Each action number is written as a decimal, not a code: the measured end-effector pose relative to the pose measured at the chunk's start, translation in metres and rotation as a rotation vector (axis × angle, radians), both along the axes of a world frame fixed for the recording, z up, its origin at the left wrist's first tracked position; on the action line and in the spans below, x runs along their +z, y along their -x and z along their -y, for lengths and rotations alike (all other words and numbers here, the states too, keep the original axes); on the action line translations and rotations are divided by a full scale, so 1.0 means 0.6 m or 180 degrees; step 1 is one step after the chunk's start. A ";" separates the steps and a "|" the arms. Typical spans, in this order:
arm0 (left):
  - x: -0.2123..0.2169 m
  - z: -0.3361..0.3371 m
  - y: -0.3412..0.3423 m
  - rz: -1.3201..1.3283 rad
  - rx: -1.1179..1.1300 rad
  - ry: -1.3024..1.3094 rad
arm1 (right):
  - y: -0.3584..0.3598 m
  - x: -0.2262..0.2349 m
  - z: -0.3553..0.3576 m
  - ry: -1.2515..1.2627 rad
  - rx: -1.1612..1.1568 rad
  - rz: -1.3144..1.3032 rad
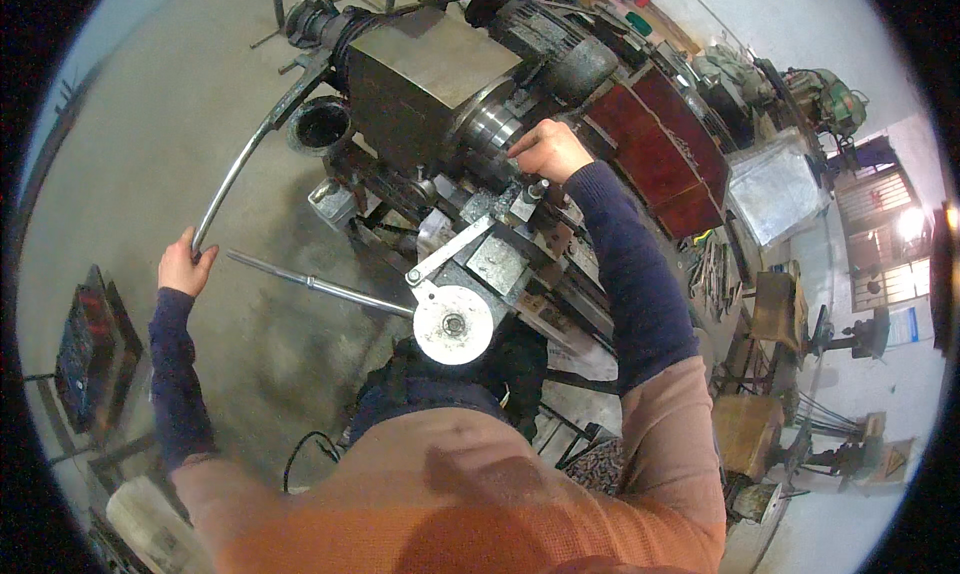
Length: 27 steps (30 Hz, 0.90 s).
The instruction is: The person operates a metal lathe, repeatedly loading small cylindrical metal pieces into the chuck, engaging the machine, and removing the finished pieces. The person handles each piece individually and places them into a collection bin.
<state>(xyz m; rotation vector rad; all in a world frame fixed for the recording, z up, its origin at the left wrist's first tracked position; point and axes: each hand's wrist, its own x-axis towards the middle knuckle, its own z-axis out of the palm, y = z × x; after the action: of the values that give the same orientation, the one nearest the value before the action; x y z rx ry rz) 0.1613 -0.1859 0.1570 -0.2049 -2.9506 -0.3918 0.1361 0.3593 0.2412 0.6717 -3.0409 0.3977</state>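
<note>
The left hand (185,263) is gripping the long lever (235,179) left of the steel collar (492,129); the right hand (550,152) is sitting just right of it, holding what I can't tell; steady lever pressure is looking wise.

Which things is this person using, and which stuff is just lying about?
In use:
long metal lever, in the left hand
shiny metal cylinder, by the right hand

Seemingly just lying about:
silvery plastic sheet
thin metal rods

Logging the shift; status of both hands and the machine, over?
Left hand gripping lever. Right hand at shiny cylinder, contact unclear. Chips on machine below.
</note>
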 end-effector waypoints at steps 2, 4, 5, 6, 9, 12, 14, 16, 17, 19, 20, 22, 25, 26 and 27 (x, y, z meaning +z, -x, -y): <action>-0.009 0.009 0.012 0.0039 -0.0033 -0.0030 | 0.013 -0.015 -0.016 -0.0361 0.0771 -0.0562; 0.005 -0.010 0.016 0.0100 0.0126 0.0026 | 0.009 -0.013 0.001 -0.0175 -0.0007 -0.0264; 0.010 -0.017 0.020 0.0121 0.0194 0.0052 | 0.002 -0.007 0.013 -0.0081 -0.0406 -0.0123; 0.010 -0.015 0.025 0.0143 0.0228 0.0191 | -0.005 0.010 0.023 0.0098 -0.0581 0.0289; -0.008 0.005 0.060 0.0237 0.0296 0.0698 | -0.008 0.007 0.022 0.0205 -0.0610 0.0148; -0.022 0.094 0.144 0.0228 0.0561 0.1151 | -0.006 0.001 0.017 0.0066 -0.0466 0.0053; 0.006 0.160 0.217 -0.0255 0.0624 0.1410 | -0.005 0.005 0.029 0.0344 -0.0755 0.0131; 0.001 0.185 0.289 -0.0288 0.0859 0.1357 | 0.003 -0.001 0.035 0.0504 -0.0863 -0.0044; -0.002 0.192 0.318 -0.0289 0.0977 0.1329 | 0.001 -0.006 0.027 0.0568 -0.0927 -0.0052; -0.002 0.191 0.340 -0.0058 0.1010 0.1314 | -0.007 -0.001 0.029 0.0471 -0.0967 -0.0047; -0.010 0.184 0.349 0.0065 0.1014 0.1276 | -0.011 -0.005 0.025 0.0621 -0.1061 -0.0095; -0.004 0.183 0.349 0.0413 0.1179 0.1171 | -0.009 -0.001 0.026 0.0561 -0.1085 -0.0109; 0.026 0.122 0.330 0.0487 0.1729 0.0423 | -0.009 -0.006 0.033 0.0501 -0.1215 -0.0091; 0.001 0.123 0.346 0.0432 0.1383 0.0094 | -0.008 -0.004 0.040 0.0449 -0.1237 -0.0066; -0.017 0.083 0.346 -0.0118 0.0686 0.0012 | -0.008 -0.009 0.035 0.0412 -0.1248 -0.0025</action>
<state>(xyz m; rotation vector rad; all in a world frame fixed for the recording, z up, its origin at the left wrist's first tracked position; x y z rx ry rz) -0.0465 -0.2360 0.1466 0.1039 -2.8970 -0.3482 0.1411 0.3383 0.2360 0.0650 -3.0015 0.5664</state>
